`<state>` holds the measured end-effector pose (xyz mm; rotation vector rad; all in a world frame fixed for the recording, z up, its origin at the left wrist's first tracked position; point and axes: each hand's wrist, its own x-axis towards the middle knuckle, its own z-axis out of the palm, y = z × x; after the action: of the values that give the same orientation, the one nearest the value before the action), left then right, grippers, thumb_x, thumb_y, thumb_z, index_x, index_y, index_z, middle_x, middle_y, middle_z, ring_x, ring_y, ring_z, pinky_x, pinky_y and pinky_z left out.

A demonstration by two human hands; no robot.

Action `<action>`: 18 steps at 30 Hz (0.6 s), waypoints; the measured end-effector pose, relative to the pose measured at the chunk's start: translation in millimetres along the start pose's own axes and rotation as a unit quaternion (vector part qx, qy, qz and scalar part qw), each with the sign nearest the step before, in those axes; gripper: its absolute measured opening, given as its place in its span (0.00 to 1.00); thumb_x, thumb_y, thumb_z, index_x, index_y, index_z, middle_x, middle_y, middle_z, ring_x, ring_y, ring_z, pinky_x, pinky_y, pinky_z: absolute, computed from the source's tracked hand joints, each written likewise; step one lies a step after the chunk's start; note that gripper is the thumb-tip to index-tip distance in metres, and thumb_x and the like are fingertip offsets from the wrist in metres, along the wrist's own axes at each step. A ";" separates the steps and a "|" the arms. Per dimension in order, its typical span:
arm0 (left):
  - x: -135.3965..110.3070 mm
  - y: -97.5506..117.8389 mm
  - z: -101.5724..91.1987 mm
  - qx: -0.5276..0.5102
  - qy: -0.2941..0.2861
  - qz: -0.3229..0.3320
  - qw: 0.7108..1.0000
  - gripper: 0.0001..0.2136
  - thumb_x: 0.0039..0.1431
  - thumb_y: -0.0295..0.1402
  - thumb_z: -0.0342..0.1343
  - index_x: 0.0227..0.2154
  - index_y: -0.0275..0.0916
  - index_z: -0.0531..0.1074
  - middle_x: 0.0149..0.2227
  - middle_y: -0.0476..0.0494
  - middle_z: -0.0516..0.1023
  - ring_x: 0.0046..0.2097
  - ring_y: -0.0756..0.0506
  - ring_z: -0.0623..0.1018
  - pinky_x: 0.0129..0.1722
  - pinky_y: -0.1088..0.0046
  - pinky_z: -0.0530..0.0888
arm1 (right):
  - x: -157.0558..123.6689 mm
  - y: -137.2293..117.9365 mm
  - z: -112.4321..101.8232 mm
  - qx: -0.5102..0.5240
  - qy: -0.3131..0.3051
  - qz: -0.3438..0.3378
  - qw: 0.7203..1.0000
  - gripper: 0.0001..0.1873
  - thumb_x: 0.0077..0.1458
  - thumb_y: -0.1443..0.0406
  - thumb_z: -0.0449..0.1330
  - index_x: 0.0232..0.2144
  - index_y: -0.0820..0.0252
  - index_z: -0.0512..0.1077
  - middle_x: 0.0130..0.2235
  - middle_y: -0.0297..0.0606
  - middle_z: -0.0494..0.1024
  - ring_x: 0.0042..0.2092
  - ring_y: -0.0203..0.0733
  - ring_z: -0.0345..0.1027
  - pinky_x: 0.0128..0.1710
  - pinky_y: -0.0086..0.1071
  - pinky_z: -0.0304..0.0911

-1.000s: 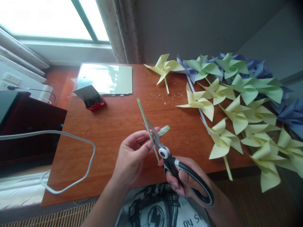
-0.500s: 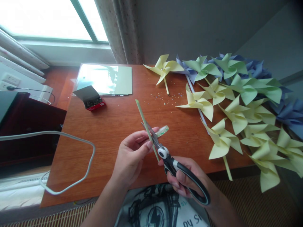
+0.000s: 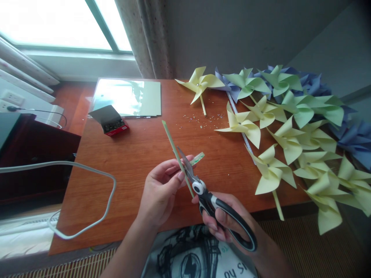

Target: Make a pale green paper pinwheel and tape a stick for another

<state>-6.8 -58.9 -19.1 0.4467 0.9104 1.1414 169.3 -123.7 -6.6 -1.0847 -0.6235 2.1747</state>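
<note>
A thin pale green paper stick slants across the middle of the view, and my left hand pinches it between thumb and fingers. From behind those same fingers pokes what looks like a roll of clear tape with green print, mostly hidden. My right hand grips black-and-white scissors by the handles. Their blades lie up against the stick beside my left thumb; whether the stick is between them I cannot tell. The lower end of the stick is close to my right fingertips.
Several yellow pinwheels, green pinwheels and purple pinwheels crowd the right of the table. Small paper scraps lie mid-table. At the back left are a red box and paper sheets; a white cable loops at left.
The stick's upper end and the scissors have shifted slightly left. The blade tip now shows on the right side of the stick instead of crossing it. Both hands keep their hold.
</note>
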 end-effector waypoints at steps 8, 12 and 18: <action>-0.2 -3.0 -2.1 0.004 -0.005 -0.005 1.000 0.08 0.54 0.25 0.68 0.37 0.40 0.80 0.50 0.37 0.84 0.52 0.36 0.82 0.40 0.70 0.82 | 0.6 -1.0 4.9 0.013 0.012 0.001 1.000 0.35 0.51 0.42 0.66 0.48 0.65 0.72 0.26 0.31 0.64 0.24 0.29 0.50 0.21 0.26 0.42; 0.2 -2.0 -2.6 0.012 0.008 -0.014 1.000 0.07 0.53 0.27 0.69 0.36 0.39 0.81 0.50 0.38 0.84 0.50 0.36 0.83 0.43 0.69 0.82 | 0.7 0.0 3.9 0.010 0.024 0.003 1.000 0.35 0.51 0.42 0.66 0.48 0.64 0.72 0.25 0.30 0.64 0.23 0.29 0.50 0.20 0.26 0.42; -0.3 0.5 -0.7 0.014 0.004 -0.028 1.000 0.08 0.52 0.27 0.70 0.35 0.38 0.80 0.48 0.36 0.84 0.50 0.35 0.83 0.38 0.71 0.82 | 0.6 -0.8 -0.6 -0.021 -0.001 -0.021 1.000 0.35 0.53 0.41 0.64 0.49 0.63 0.72 0.27 0.31 0.65 0.23 0.30 0.51 0.22 0.27 0.46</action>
<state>-7.7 -59.1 -19.1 0.4383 0.9410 1.0810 169.7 -122.7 -6.7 -1.0829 -0.6890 2.1358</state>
